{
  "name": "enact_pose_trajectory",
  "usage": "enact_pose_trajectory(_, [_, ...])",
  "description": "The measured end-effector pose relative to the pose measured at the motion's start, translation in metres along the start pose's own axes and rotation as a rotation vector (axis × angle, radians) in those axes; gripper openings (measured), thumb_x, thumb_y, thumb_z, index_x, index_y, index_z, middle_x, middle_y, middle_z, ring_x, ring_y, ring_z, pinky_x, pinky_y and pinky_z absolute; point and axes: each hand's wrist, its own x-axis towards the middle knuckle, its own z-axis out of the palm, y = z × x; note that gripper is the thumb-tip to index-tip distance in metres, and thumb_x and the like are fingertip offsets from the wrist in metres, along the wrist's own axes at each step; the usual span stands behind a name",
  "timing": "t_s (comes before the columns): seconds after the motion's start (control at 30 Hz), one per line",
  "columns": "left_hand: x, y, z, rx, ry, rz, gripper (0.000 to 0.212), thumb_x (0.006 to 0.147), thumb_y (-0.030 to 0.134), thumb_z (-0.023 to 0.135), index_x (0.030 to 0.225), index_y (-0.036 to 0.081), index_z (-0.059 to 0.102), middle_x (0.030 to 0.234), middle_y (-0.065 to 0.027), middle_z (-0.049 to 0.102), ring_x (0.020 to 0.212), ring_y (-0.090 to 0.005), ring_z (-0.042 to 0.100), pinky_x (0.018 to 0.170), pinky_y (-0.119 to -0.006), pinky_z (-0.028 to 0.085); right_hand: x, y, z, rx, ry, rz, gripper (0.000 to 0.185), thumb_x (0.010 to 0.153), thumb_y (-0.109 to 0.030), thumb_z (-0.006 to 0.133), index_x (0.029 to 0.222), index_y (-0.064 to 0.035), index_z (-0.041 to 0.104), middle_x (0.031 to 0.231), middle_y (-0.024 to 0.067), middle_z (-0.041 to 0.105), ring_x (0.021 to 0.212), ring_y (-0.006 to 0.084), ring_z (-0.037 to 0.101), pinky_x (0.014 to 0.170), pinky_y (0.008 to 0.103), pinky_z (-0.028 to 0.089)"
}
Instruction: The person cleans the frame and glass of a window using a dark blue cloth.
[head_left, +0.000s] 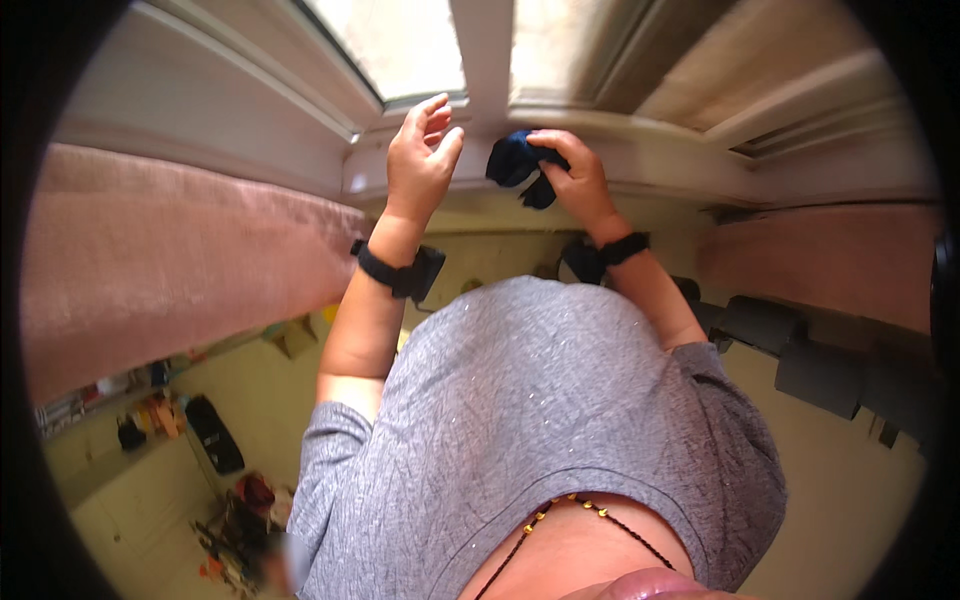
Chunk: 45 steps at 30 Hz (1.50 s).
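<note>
My right hand (576, 176) grips a dark blue cloth (517, 161), bunched between thumb and fingers, close to the window sill (472, 161). To the left of it, my left hand (421, 161) is raised near the lower corner of a bright window pane (409, 52), fingers slightly curled and apart, holding nothing. A black strap with a dark device (427, 274) sits on my left wrist, and another black strap (624, 248) goes around my right wrist.
Pink curtains hang at the left (172, 255) and right (817, 262). White window frames (484, 67) stand ahead. Dark grey chairs (817, 367) are at the right. Shelves with assorted items (97, 465) and a black case (214, 435) lie at the lower left.
</note>
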Motion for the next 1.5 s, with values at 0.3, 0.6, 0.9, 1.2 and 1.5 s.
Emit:
enact_pose_trajectory(0.3, [0.047, 0.047, 0.031, 0.210, 0.148, 0.092, 0.052, 0.081, 0.035, 0.081, 0.112, -0.003, 0.061, 0.099, -0.0163, 0.071, 0.085, -0.0309, 0.070, 0.076, -0.040, 0.056, 0.004, -0.005, -0.175, -0.076, 0.748, 0.157, 0.045, 0.083, 0.002, 0.053, 0.127, -0.0023, 0.058, 0.119, 0.0080, 0.060, 0.114, 0.0221, 0.057, 0.103, 0.0345, 0.043])
enact_pose_trajectory(0.6, [0.049, 0.042, 0.045, 0.598, 0.288, 0.314, 0.057, 0.075, 0.041, 0.087, 0.095, 0.001, 0.051, 0.084, -0.0137, 0.061, 0.071, -0.0289, 0.063, 0.061, -0.040, 0.051, 0.019, 0.005, -0.271, -0.151, 0.690, 0.165, 0.054, 0.081, -0.001, 0.054, 0.135, -0.0017, 0.056, 0.124, 0.0112, 0.064, 0.115, 0.0226, 0.058, 0.100, 0.0329, 0.044])
enact_pose_trajectory(0.9, [0.046, 0.048, 0.047, 0.634, 0.320, 0.275, 0.056, 0.073, 0.034, 0.086, 0.100, 0.002, 0.049, 0.088, -0.0143, 0.058, 0.077, -0.0339, 0.062, 0.068, -0.045, 0.051, 0.019, -0.005, -0.264, -0.195, 0.608, 0.134, 0.050, 0.078, -0.004, 0.053, 0.127, -0.0007, 0.061, 0.111, 0.0126, 0.069, 0.102, 0.0232, 0.065, 0.093, 0.0328, 0.049])
enact_pose_trajectory(1.2, [0.045, 0.047, 0.027, 0.696, 0.380, 0.214, 0.053, 0.073, 0.031, 0.084, 0.104, 0.003, 0.051, 0.093, -0.0121, 0.056, 0.083, -0.0312, 0.060, 0.075, -0.045, 0.051, 0.021, -0.024, -0.248, -0.362, 0.559, 0.099, 0.053, 0.077, -0.008, 0.059, 0.129, 0.0036, 0.057, 0.120, 0.0214, 0.065, 0.112, 0.0345, 0.063, 0.098, 0.0394, 0.047])
enact_pose_trajectory(1.5, [0.045, 0.048, 0.014, 0.755, 0.410, 0.202, 0.053, 0.075, 0.026, 0.082, 0.111, 0.000, 0.052, 0.101, -0.0169, 0.059, 0.091, -0.0370, 0.061, 0.080, -0.045, 0.052, 0.026, -0.034, -0.243, -0.345, 0.393, 0.057, 0.058, 0.074, -0.008, 0.058, 0.131, 0.0025, 0.056, 0.120, 0.0235, 0.064, 0.111, 0.0387, 0.062, 0.097, 0.0418, 0.049])
